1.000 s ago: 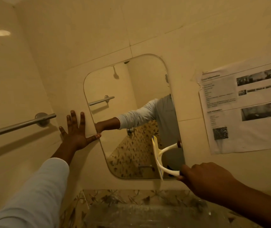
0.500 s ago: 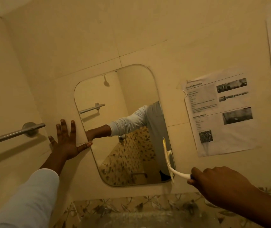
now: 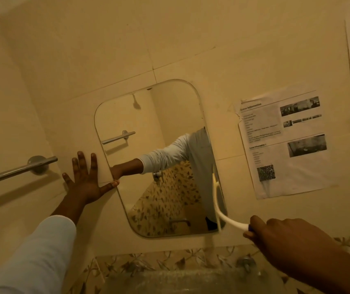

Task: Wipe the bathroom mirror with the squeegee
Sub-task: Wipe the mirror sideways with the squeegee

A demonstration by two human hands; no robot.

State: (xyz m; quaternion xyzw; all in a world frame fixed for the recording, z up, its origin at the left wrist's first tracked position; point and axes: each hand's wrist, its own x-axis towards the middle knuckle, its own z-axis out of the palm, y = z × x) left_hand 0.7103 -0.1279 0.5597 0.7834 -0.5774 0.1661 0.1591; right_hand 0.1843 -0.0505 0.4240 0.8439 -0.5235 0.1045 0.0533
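Right hand [image 3: 284,236], lower right of frame, is fisted round the handle of the white squeegee [image 3: 217,200], blade prob. on the mirror [image 3: 155,158] at its right edge w/ left hand [image 3: 87,179] splayed flat on the wall at centre left: keep even pressure, blade flush, overlap passes.

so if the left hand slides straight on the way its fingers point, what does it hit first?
Probably nothing soon. The left hand lies flat on the wall, fingers pointing up; only bare tile shows above. The mirror is beside its thumb, the towel bar on the other side.
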